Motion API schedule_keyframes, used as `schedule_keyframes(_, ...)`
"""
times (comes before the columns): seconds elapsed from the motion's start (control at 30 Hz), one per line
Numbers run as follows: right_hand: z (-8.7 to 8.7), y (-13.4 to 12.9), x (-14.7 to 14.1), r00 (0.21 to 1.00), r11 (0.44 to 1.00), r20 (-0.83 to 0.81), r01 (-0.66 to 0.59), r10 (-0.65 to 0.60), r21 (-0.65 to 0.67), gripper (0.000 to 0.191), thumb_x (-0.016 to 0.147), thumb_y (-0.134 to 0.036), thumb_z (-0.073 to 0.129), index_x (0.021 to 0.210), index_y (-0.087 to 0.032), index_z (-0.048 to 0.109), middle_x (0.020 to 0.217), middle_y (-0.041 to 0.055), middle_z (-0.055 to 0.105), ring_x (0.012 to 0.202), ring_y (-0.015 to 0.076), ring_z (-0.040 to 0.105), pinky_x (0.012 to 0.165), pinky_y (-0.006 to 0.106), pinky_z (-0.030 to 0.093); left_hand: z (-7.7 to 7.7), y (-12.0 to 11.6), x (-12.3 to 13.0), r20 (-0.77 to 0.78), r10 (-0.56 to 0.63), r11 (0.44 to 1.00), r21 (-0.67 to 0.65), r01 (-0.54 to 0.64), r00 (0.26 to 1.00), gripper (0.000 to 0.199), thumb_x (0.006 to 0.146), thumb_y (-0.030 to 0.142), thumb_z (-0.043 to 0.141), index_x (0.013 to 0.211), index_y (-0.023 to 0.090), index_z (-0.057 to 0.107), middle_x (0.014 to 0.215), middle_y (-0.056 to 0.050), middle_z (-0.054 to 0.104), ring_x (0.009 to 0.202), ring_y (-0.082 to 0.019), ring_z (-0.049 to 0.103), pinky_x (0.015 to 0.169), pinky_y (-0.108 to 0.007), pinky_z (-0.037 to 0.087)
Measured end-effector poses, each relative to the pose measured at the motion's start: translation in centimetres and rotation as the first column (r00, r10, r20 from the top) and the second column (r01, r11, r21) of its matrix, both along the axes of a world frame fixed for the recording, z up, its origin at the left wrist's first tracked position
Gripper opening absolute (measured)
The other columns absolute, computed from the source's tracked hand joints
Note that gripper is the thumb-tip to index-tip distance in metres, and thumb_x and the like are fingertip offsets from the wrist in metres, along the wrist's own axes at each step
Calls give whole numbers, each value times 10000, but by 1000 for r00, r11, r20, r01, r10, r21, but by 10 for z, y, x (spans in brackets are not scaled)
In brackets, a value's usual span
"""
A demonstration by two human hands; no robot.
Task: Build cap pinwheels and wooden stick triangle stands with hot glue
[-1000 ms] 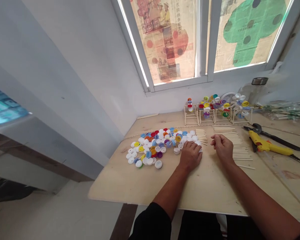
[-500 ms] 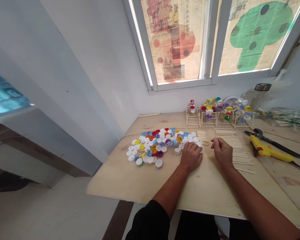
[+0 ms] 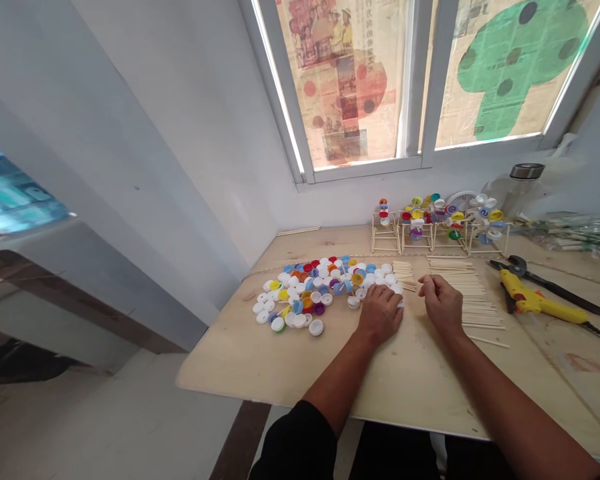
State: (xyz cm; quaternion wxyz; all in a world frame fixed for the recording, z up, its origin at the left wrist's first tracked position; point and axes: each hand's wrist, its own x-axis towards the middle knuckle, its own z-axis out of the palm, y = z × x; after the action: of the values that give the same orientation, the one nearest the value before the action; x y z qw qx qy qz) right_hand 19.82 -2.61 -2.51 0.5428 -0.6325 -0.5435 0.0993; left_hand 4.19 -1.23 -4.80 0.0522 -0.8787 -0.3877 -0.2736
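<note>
One pale worktop [image 3: 280, 367] stretches before us. Our right hand [image 3: 443, 303] curls loosely beside thin sticks [image 3: 474, 291], midway between near and far edges; our left hand [image 3: 381, 311] bends over bottle caps [image 3: 317, 298] spread toward the left edge. Whether either grasps anything, we cannot tell. The sticks look light, stiff and snappable, best pinched mid-length; the caps, light and slick, best taken by their rims.

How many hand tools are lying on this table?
2: the yellow glue gun, right of the sticks, and the dark-handled cutters just behind it. More may be hidden.
</note>
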Motion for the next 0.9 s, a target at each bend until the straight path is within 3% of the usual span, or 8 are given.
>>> schedule_keyframes(0.57,2,-1,0,999,1000,42,4,-5,17,374,867,-454,380,781,-186,626,559,2,612,466,117,504,542,231,377,1,0,-1,25,-28,999,32,27,999,165,788,205,555,944,192,606,953,-73,615,952,-230,535,915,-419,413)
schedule_keyframes(0.73,5,2,13,999,999,49,21,-20,-32,409,881,-454,330,826,-174,624,603,18,644,486,125,542,526,233,394,0,1,-2,38,-31,998,59,29,999,103,809,205,535,878,192,611,948,-69,616,943,-219,536,902,-410,420)
schedule_keyframes(0.9,7,-11,43,983,991,184,9,15,-131,327,836,-410,404,801,-192,646,687,23,687,588,150,597,554,249,403,-2,4,-3,61,-24,997,74,20,998,144,852,169,468,843,181,611,940,-76,624,927,-207,544,882,-402,430)
